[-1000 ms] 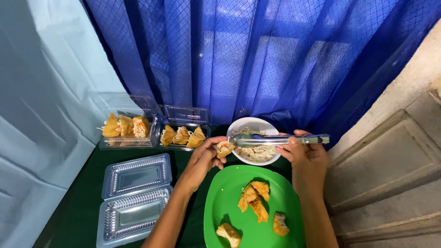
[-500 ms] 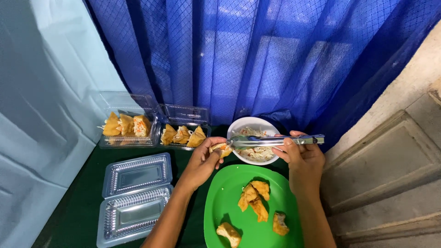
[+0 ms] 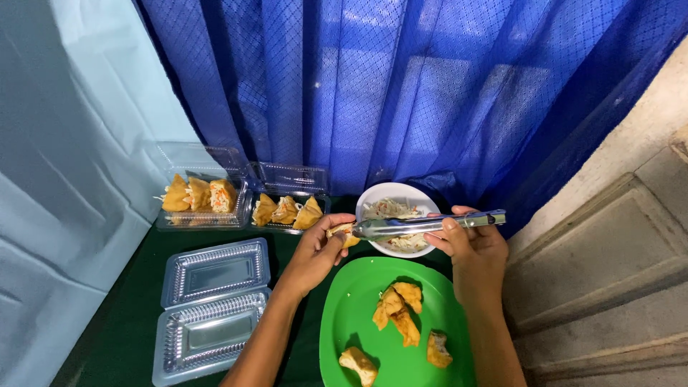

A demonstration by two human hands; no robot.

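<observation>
The hands [image 3: 315, 254] work in a tight pocket: white bowl [image 3: 423, 197] behind, green plate [image 3: 344, 315] in front, filled boxes [image 3: 244, 215] left. The blue curtain [image 3: 401, 93] closes the back. Bare bench [image 3: 283, 247] runs between plate and the open empty box [image 3: 211, 308].

Left hand [image 3: 315, 252]: bare, no glove, no ring | Right hand [image 3: 474, 251]: bare | Forearms: bare, no sleeves

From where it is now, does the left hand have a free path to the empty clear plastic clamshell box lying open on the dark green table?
Probably yes. The left hand holds a fried tofu piece, yet the empty clear plastic clamshell box lies open just to its left with nothing between them.
</observation>
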